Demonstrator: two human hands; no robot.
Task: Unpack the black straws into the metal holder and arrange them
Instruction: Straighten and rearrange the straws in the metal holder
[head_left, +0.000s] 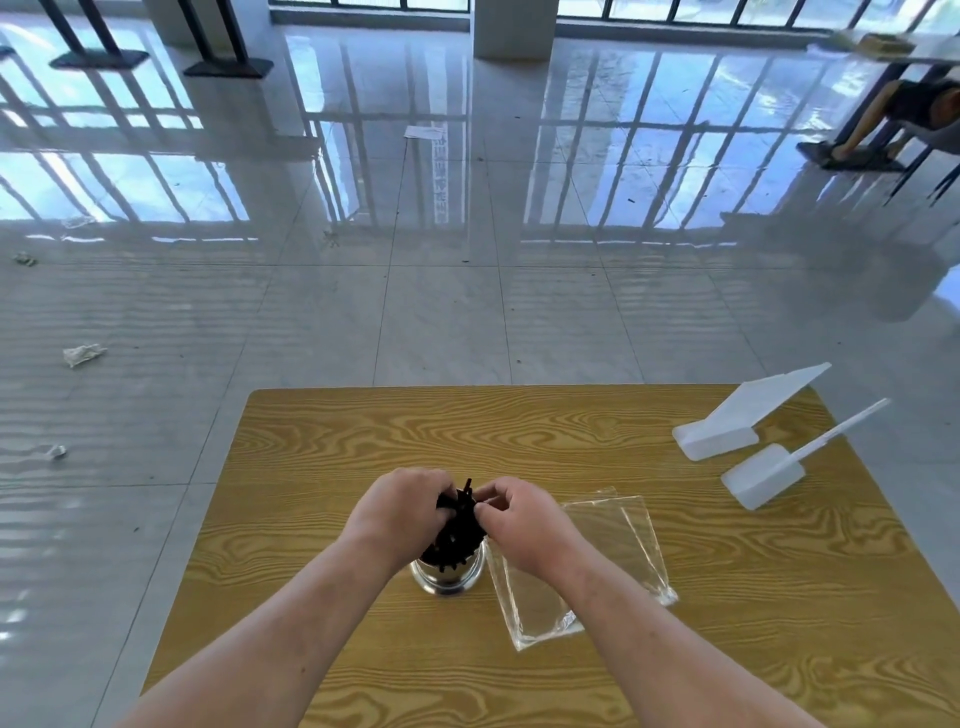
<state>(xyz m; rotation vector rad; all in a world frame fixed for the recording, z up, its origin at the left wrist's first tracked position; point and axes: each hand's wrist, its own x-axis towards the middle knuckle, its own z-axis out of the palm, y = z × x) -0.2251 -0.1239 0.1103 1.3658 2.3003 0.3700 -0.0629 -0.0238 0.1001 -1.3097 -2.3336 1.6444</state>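
Head view, the only one. The black straws (460, 525) stand in the metal holder (447, 578), which sits on the wood-grain table (363, 426) near its middle, just in front of me. The holder's lower wall shows below my wrists; its rim is mostly hidden by the bundle. My left hand (402, 512) is curled round the tops of the straws from the left, gripping the bundle. My right hand (522, 519) comes in from the right, thumb and forefinger pinching at straw ends near the top. A few tips poke up between the two hands. The clear bag (613, 551) lies flat on the table just right of the holder; whether its edge touches the holder's base I cannot tell. The bag looks empty, so I judge the unpacking done and the step in hand to be arranging. Notes for doing it well: let the left hand act as a loose collar, not a clamp, so that single straws can slide. With the right, pick out crossed or high-standing straws one at a time and press each down until it seats on the bottom. The holder is narrow and looks top-heavy with this load, so keep force straight down with no sideways pull, or it may tip. Two white plastic pieces (727, 426) lie at the far right of the table, well apart, not needed.
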